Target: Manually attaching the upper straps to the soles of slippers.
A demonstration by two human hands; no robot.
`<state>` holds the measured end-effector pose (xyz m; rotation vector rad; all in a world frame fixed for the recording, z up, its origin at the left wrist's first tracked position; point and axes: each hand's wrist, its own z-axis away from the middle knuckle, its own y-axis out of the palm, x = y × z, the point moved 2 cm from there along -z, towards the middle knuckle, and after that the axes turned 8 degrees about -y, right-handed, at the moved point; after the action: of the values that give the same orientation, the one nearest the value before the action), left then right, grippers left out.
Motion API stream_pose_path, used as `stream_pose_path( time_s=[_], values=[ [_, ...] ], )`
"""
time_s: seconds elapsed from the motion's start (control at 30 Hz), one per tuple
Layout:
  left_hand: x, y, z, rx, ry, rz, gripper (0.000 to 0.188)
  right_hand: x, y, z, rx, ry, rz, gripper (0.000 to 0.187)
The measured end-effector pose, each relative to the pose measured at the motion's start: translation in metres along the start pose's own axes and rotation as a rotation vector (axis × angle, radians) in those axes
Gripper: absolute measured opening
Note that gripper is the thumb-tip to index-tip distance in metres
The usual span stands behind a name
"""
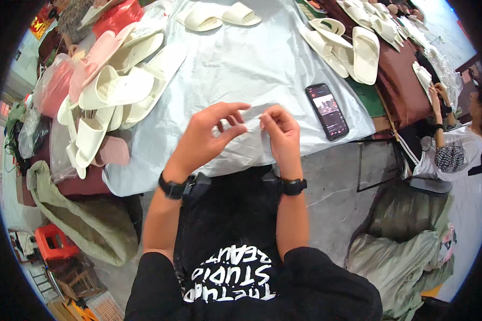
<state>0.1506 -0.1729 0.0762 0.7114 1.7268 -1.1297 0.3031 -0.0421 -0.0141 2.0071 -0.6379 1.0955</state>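
Both my hands hover over the near part of a pale plastic sheet [214,75] spread on the table. My left hand [203,136] is open, its fingers curved and the thumb apart from them, with nothing seen between. Just to its right, my right hand [284,131] is closed in a pinch, thumb against the fingertips. Whatever it may hold is too small or hidden to name. A phone [327,111] with a lit screen lies on the sheet right of my right hand. Two cream slippers [199,19] rest side by side at the far edge.
Cream slippers [118,88] lie in a loose pile at the left, with a pink slipper [114,150] by them. More cream slippers [366,56] lie at the far right. A person [460,152] handles slippers there. Green-grey sacks [396,251] and a red stool [53,242] stand below.
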Motion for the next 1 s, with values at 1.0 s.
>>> stream_pose_path(
  time_s=[1.0],
  values=[
    [0.067, 0.044, 0.010, -0.172, -0.091, 0.346, 0.003, -0.002, 0.012, 0.004, 0.217, 0.059, 0.289, 0.011]
  ],
)
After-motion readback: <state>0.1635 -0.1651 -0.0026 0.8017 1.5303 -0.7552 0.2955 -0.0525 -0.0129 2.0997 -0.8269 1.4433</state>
